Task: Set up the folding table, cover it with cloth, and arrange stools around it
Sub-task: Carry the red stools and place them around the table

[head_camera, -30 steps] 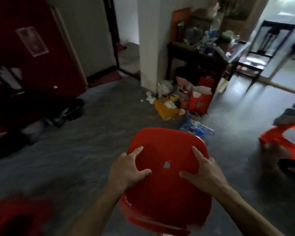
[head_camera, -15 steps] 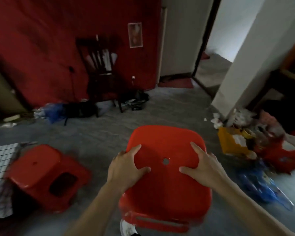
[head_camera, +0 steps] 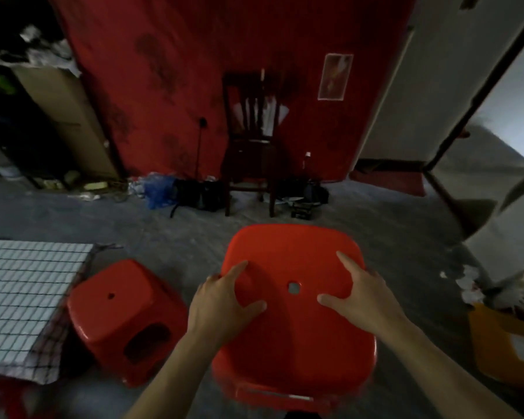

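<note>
Turning left has swung the room across my view: the checked cloth (head_camera: 22, 294) on the surface now fills the left edge, and the second red stool (head_camera: 124, 316) sits sharper beside its corner. No writing is legible anywhere; the small poster (head_camera: 335, 77) on the red wall is too blurred to read. My left hand (head_camera: 221, 303) and right hand (head_camera: 363, 297) both grip the red stool I carry (head_camera: 294, 328) by its sides, thumbs spread flat on the seat either side of its centre hole, forearms reaching forward. I count two stools clearly, one held, one standing on the floor, plus one dark wooden chair (head_camera: 250, 146) against the wall.
</note>
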Tool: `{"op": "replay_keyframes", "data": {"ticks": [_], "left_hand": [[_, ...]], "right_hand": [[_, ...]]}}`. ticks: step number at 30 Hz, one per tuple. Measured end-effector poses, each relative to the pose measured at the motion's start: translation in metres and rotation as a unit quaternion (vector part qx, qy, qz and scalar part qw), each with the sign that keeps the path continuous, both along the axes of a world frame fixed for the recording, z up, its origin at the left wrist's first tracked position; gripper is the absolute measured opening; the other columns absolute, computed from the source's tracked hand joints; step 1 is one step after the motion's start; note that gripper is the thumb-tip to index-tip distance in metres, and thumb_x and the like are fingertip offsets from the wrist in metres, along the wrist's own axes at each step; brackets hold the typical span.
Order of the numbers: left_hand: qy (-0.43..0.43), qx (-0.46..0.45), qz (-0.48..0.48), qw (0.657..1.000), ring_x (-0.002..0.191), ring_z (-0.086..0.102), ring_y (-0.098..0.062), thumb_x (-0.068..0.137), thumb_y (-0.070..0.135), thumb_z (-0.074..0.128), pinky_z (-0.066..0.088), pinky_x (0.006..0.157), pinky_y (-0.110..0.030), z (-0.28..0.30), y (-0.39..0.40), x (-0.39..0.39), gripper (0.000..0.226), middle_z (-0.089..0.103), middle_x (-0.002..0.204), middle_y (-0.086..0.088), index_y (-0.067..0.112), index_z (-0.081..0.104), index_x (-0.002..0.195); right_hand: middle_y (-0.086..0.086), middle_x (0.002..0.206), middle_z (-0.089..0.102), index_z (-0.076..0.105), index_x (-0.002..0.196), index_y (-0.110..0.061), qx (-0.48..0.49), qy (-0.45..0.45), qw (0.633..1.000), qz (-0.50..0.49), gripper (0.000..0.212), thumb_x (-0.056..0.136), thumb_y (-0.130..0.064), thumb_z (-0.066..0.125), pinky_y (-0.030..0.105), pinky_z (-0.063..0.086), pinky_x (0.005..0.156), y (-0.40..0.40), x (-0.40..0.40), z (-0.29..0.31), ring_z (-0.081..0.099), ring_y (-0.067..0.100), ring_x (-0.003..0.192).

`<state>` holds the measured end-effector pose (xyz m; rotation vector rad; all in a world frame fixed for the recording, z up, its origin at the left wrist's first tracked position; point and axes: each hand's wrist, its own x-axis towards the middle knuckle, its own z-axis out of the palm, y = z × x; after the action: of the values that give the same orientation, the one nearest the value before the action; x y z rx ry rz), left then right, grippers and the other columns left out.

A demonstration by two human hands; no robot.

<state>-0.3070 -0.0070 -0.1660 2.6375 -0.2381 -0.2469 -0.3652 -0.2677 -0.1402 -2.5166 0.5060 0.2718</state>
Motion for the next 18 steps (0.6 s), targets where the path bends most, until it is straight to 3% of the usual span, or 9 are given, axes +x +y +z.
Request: {"op": "replay_keyframes", "data": {"ticks": [7, 12, 18], "left_hand": [[0.008, 0.021, 0.090, 0.996, 0.119, 0.056, -0.024, 0.067, 0.070, 0.071, 0.044, 0.098, -0.035, 0.002, 0.001, 0.108, 0.093, 0.063, 0.127, -0.003, 0.047, 0.030, 0.148], [-0.007, 0.037, 0.146, 0.989, 0.115, 0.058, -0.026, 0.068, 0.069, 0.071, 0.046, 0.095, -0.036, 0.022, -0.002, 0.173, 0.093, 0.061, 0.125, -0.008, 0.047, 0.030, 0.149], [-0.013, 0.023, 0.210, 0.977, 0.107, 0.060, -0.024, 0.068, 0.069, 0.071, 0.049, 0.090, -0.035, 0.025, 0.018, 0.248, 0.091, 0.061, 0.116, -0.006, 0.050, 0.031, 0.147]], "right_hand": [[0.007, 0.154, 0.035, 0.009, 0.154, -0.039, 0.028, -0.023, 0.995, 0.091, 0.111, 0.067, -0.070, 0.071, 0.048, 0.044, 0.107, -0.005, 0.155, -0.023, 0.042, 0.025, 0.137], [0.003, 0.156, 0.033, 0.013, 0.156, -0.034, 0.042, -0.043, 0.986, 0.154, 0.109, 0.071, -0.063, 0.075, 0.045, 0.039, 0.111, -0.008, 0.253, -0.011, 0.036, 0.022, 0.141], [0.009, 0.148, 0.036, 0.012, 0.155, -0.041, 0.038, -0.031, 0.980, 0.193, 0.107, 0.071, -0.061, 0.076, 0.040, 0.041, 0.106, 0.017, 0.358, 0.003, 0.040, 0.024, 0.135]]}}
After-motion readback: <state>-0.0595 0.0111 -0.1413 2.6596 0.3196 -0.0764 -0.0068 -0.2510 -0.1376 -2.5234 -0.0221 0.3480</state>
